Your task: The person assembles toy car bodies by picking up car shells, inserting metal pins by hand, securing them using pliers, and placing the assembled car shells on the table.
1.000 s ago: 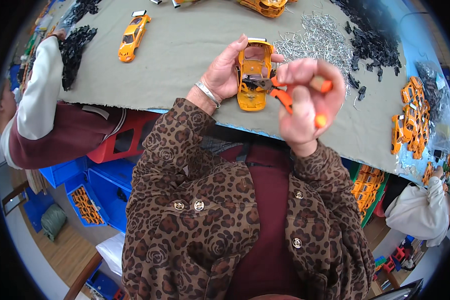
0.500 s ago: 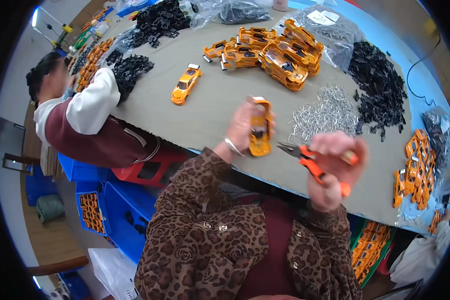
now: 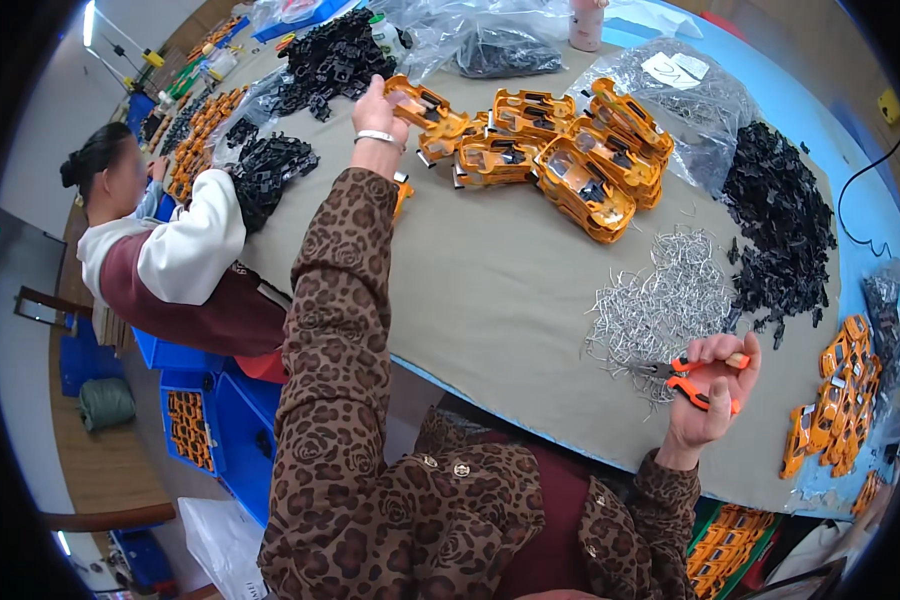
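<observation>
My left hand (image 3: 376,114) reaches far forward, its fingers closed on the end of an orange toy car body (image 3: 422,104) at the left edge of the pile of orange car bodies (image 3: 570,160). Another orange toy car (image 3: 403,196) shows only partly, the rest hidden behind my left forearm. In my right hand (image 3: 712,395) are pliers (image 3: 682,375) with orange handles. The jaws point left, over the near edge of a heap of thin bent metal wire pieces (image 3: 655,295); whether they grip a piece I cannot tell.
Black plastic parts (image 3: 780,225) are heaped at the right, beside a clear bag (image 3: 660,85). More orange car bodies (image 3: 835,400) lie at the far right. Black parts (image 3: 270,175) sit near a seated co-worker (image 3: 160,230) at left. Blue bins (image 3: 220,420) stand below the table.
My left hand has moved from the near table edge, where it held an orange car body, out to the far pile. My right hand has shifted right and down with the pliers, over the wire pieces.
</observation>
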{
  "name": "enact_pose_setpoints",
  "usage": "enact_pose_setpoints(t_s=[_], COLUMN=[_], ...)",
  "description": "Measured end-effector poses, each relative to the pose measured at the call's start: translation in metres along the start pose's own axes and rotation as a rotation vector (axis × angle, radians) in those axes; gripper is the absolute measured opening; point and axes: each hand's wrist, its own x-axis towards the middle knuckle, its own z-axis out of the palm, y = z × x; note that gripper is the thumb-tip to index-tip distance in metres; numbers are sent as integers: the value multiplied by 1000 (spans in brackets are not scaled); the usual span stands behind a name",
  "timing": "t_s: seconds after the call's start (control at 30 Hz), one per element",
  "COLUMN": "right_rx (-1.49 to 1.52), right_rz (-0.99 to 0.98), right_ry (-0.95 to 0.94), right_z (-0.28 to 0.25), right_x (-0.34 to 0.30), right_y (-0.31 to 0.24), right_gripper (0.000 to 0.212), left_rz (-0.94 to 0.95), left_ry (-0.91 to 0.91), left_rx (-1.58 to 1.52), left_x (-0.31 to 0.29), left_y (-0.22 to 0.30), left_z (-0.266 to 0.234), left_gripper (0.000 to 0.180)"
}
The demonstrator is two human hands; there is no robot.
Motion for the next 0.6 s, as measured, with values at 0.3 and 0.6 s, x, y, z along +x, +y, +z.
enact_pose_setpoints(t_s=[0.3,0.6], right_rx=[34,34], right_rz=[70,108], right_ry=[22,36], right_z=[-5,3], right_x=[-4,-3], right_y=[7,-2], right_gripper=[62,62], left_rz=[125,645], left_ry=[66,-348], left_rx=[606,1690], left_x=[-42,-76], left_y=[-39,-20], left_z=[10,-19], left_gripper=[39,66])
